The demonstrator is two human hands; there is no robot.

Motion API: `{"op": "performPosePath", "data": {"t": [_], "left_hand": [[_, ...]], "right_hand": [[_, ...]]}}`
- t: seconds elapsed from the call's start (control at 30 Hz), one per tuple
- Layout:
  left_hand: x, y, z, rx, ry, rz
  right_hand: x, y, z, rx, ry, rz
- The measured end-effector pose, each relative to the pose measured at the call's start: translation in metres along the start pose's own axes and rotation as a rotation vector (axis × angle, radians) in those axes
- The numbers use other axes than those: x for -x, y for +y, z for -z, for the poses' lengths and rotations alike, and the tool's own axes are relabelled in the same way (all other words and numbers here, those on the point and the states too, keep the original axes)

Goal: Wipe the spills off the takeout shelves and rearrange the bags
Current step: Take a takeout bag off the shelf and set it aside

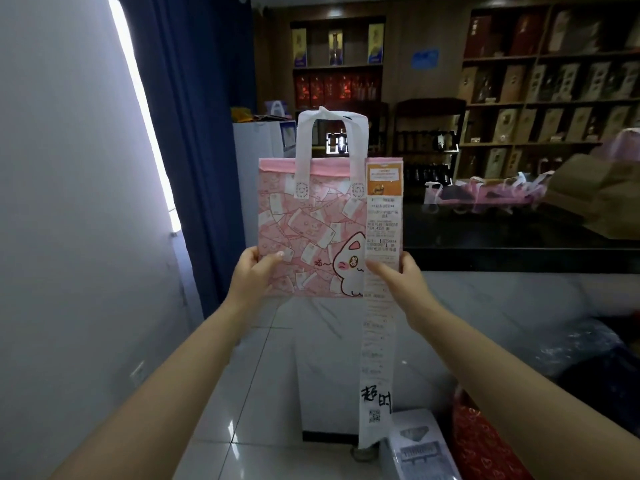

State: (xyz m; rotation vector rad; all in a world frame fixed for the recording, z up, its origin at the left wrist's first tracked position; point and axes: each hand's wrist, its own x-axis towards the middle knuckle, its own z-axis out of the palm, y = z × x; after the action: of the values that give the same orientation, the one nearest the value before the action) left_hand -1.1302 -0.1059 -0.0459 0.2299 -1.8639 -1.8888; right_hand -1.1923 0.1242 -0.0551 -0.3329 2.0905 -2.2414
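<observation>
Holding pink bag [311,226] upright w/ both hands, handles up.

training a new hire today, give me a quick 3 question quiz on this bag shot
1. True or false: only one hand holds the pink bag.
2. What hangs down from the bag's right side, past its bottom edge?
a) a ribbon
b) a long receipt
c) a cord
3. Fill in: the bag's white handles point ____.

Key
1. False: the left hand grips the lower left edge and the right hand grips the lower right edge.
2. b
3. up
</observation>
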Motion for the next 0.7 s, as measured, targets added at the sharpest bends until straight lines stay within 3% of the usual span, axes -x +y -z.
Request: {"op": "performPosePath", "data": {"t": [0.47,0.7], "left_hand": [[-0.172,-0.052,-0.019,0.007,-0.007,-0.033],[-0.27,-0.085,-0.049,-0.011,-0.055,0.031]], "right_hand": [[-0.181,0.036,-0.028,0.079,0.028,0.086],[-0.292,0.062,-0.024,0.111,0.029,0.074]]}}
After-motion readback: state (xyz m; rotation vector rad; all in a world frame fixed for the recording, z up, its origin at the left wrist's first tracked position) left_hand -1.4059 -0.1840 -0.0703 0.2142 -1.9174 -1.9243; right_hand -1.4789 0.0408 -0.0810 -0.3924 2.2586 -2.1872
